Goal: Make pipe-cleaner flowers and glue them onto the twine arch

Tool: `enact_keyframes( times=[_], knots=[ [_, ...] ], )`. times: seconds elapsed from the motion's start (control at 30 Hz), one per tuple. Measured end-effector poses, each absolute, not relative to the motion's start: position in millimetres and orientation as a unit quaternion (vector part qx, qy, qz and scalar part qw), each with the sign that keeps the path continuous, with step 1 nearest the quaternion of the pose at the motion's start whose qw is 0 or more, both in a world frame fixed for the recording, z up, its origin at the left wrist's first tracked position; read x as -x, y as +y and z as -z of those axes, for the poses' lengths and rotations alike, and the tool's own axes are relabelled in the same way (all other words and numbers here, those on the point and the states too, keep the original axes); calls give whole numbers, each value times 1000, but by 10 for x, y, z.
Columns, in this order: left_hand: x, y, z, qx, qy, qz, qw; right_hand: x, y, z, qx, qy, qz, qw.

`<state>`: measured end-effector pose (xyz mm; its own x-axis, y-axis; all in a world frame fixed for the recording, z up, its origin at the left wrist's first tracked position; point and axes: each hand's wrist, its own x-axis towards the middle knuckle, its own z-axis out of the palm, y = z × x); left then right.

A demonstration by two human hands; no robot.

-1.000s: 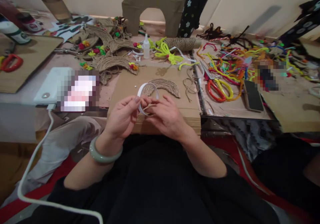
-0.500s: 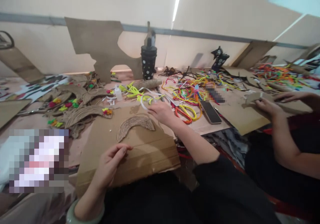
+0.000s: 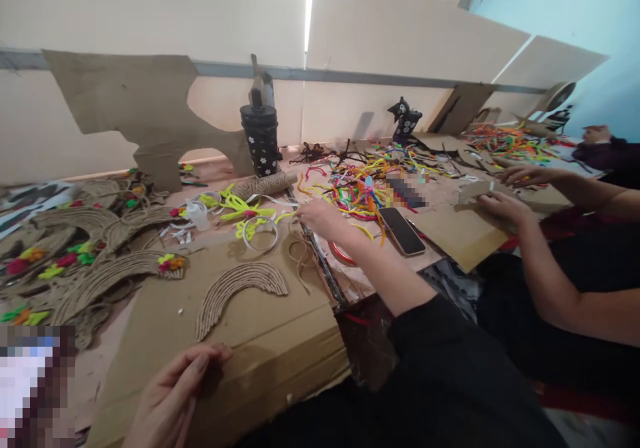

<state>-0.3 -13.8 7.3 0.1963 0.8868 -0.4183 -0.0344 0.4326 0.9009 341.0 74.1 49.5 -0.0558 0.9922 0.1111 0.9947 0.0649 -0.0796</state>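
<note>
My left hand (image 3: 183,385) is over the lower left of a cardboard sheet (image 3: 250,371), thumb pressed to its fingers; anything between them is hidden. Above it on the sheet lies an arch of coiled twine rows (image 3: 240,288). My right hand (image 3: 323,220) reaches past the far edge of the sheet, its fingertips pinched together beside yellow-green pipe cleaners (image 3: 245,208). What they hold, if anything, is too small to make out. A pale ring (image 3: 261,235) rests left of that hand, and a loose strand of twine (image 3: 300,261) lies beneath it.
Twine arches with coloured flowers (image 3: 105,285) pile up at left, near a small clear bottle (image 3: 197,215). A twine roll (image 3: 263,185) and a black flowered cup (image 3: 260,145) stand behind. At right are a phone (image 3: 401,231) and another person's hands (image 3: 505,205) with cardboard.
The view has swung right and things appear shifted left. The ring, close against my right fingertips before, now lies apart from them on the cardboard. My left hand stays pinched.
</note>
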Motion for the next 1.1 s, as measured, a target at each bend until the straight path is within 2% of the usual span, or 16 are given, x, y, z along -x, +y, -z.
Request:
enact_keyframes(
  times=[0.2,0.37,0.63,0.87,1.1],
  knots=[
    [-47,-66,-90,-389,513,-366,671,-4575,711,-526,867,-490,67,55],
    [-50,-69,-62,-377,497,-382,682,-4882,840,-328,921,-381,73,23],
    [-59,-88,-95,-356,492,-393,690,-4707,867,-416,892,-447,66,-10],
    [-109,-94,-128,-341,495,-399,692,-4443,981,-276,873,-475,-52,-103],
    [-122,-106,-158,-342,487,-399,697,-4510,994,-375,850,-504,-105,-113]
  ],
)
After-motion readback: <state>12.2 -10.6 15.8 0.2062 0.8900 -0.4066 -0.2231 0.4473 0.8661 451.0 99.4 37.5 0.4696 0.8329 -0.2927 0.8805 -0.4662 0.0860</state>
